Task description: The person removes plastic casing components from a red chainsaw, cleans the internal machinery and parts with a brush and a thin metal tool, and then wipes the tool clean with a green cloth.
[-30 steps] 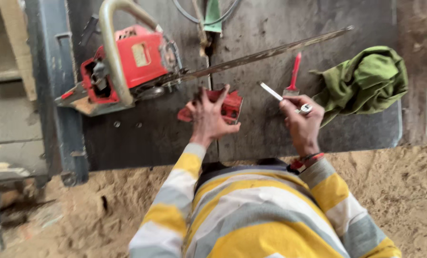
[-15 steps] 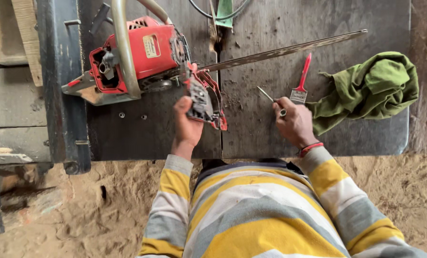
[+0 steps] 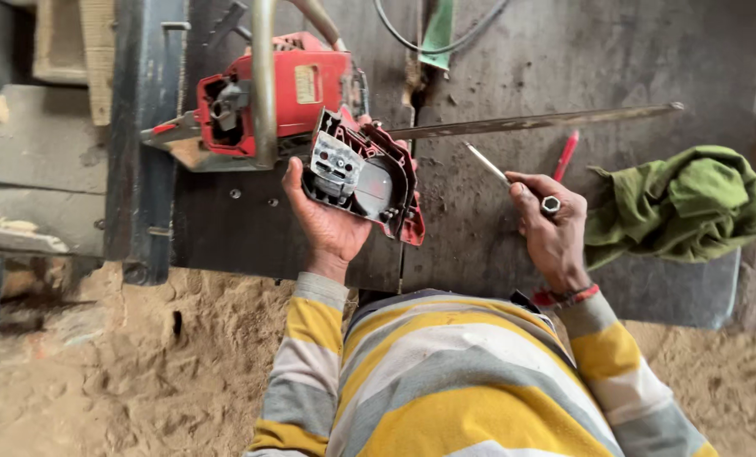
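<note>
Cover (image 3: 362, 173), centre frame, looks light, stiff plastic, so I grip its edge with my left hand (image 3: 327, 222) while my right hand (image 3: 551, 224) clasps the wrench (image 3: 513, 182).

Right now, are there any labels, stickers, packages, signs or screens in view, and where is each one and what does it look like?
One label only: a small pale rectangular sticker on the top of the red plastic chainsaw body, at the far left of the dark metal workbench, beyond the left hand; its print is too small to make out.
No packages, signs or screens are in view.
</note>
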